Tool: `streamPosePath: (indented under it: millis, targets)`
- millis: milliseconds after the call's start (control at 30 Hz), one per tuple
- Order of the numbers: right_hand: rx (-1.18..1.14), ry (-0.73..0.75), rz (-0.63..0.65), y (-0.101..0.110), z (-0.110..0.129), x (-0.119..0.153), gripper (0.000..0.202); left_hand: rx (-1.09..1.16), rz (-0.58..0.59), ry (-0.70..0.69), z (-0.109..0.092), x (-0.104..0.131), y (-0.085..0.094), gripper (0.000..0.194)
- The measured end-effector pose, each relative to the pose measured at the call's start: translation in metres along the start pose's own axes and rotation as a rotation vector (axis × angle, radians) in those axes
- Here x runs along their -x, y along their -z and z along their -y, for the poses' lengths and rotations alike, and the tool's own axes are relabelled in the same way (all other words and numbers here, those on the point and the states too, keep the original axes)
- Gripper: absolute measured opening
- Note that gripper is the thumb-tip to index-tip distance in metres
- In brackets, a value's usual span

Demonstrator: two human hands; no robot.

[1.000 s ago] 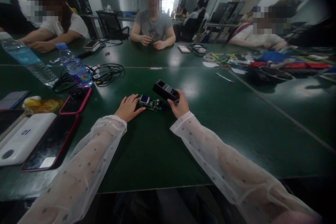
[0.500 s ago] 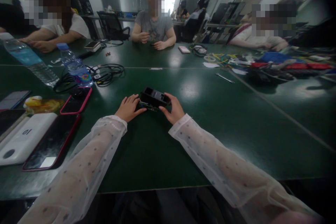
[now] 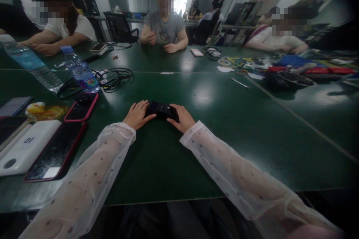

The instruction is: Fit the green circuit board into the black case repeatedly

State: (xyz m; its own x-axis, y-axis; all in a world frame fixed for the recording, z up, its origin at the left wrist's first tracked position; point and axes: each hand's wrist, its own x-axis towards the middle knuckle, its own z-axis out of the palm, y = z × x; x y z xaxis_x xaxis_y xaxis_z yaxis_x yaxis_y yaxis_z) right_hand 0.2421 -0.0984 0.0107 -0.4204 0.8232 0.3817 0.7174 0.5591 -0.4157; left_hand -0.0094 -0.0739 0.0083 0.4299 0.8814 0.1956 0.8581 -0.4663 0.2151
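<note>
A small black boxy device [image 3: 161, 109] rests on the green table [image 3: 157, 164] between my hands. My left hand [image 3: 138, 115] grips its left end, thumb along the near side and fingers on the far side. At the right end, my right hand [image 3: 181, 117] holds it, thumb in front and fingers behind. The top of the device is dark, with small marks near its right part. No green board edge shows under it.
Two water bottles [image 3: 82, 70] and black cables [image 3: 116, 79] are at the left, beyond phones [image 3: 57, 149] and a white power bank [image 3: 29, 145]. A wrench [image 3: 240, 83] and a pile of cables [image 3: 294, 71] lie at the right. Several people sit around.
The black upper part, tilted and raised over a green board before, has come down flat over it. My right hand has lowered with it. The person opposite has raised one hand slightly.
</note>
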Motion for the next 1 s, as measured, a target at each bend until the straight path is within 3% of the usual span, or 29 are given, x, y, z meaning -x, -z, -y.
streamPosePath:
  millis: [1000]
  targets:
    - [-0.047,-0.058,0.032,0.0021,-0.0023,-0.0022,0.061,-0.007,0.016,0.001,-0.0004,-0.0001,0.0015,0.071]
